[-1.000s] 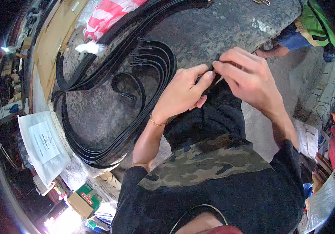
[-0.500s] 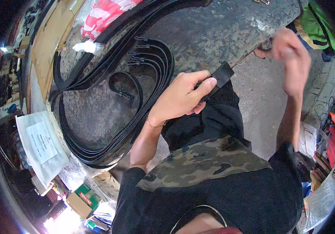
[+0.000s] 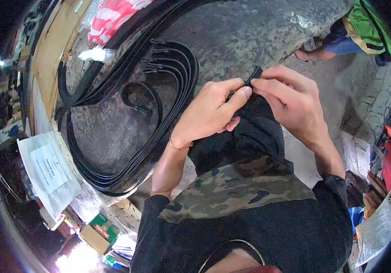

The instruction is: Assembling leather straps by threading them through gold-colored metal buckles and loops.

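Just above my lap, my left hand (image 3: 209,109) grips a short, flat black strap (image 3: 256,73), its thumb pressed along the top. Opposite it, my right hand (image 3: 293,98) is closed too, thumb and fingertips pinching the strap close to the left thumb. The end of the strap sticks up between the two hands; its lower part is hidden by my fingers and dark against my black trousers. On the worktop to my left lies a looped bundle of long black straps (image 3: 107,177), several ending in dark metal hooks or clasps (image 3: 151,66).
The grey, worn worktop (image 3: 104,136) stretches ahead and left. A red-and-white plastic bag (image 3: 113,20) lies at the far left, near a cardboard sheet (image 3: 52,59). A white labelled pouch (image 3: 47,170) hangs by the near-left edge, above a green-and-brown box (image 3: 97,234). At far right, another person's leg (image 3: 318,54) shows.
My right hand has swung in from the far right and closed on the strap. The left hand keeps its hold, while the strap's visible end has turned and shows less.
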A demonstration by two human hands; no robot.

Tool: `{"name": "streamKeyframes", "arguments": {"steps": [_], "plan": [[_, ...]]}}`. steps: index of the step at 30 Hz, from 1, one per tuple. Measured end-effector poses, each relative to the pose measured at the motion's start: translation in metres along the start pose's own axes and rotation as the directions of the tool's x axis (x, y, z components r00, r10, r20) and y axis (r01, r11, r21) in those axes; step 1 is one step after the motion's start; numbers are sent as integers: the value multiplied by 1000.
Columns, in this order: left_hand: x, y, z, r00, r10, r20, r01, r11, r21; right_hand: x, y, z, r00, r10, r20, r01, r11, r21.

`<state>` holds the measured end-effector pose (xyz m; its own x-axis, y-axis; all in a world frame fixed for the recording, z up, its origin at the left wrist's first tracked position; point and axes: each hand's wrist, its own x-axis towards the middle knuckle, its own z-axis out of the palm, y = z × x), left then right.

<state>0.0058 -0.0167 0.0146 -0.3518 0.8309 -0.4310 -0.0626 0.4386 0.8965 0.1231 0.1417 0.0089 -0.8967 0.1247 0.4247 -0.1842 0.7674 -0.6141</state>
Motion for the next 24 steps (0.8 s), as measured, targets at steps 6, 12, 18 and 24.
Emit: {"name": "streamKeyframes", "arguments": {"steps": [6, 12, 18, 24], "plan": [[-2, -1, 1, 999, 12, 30, -12, 1000, -13, 7, 2, 4, 980, -155, 121, 179, 957, -228], [-7, -2, -7, 998, 0, 56, 9, 985, -174, -7, 57, -27, 926, 371, -71, -367, 928, 62], [-8, -4, -12, 990, -16, 143, 59, 952, -300, -26, 18, -13, 796, 603, 56, -481, 573, 663], [-8, -3, -7, 989, -6, 150, 41, 972, -232, -18, -4, -10, 778, 584, 232, -572, 505, 647]]}}
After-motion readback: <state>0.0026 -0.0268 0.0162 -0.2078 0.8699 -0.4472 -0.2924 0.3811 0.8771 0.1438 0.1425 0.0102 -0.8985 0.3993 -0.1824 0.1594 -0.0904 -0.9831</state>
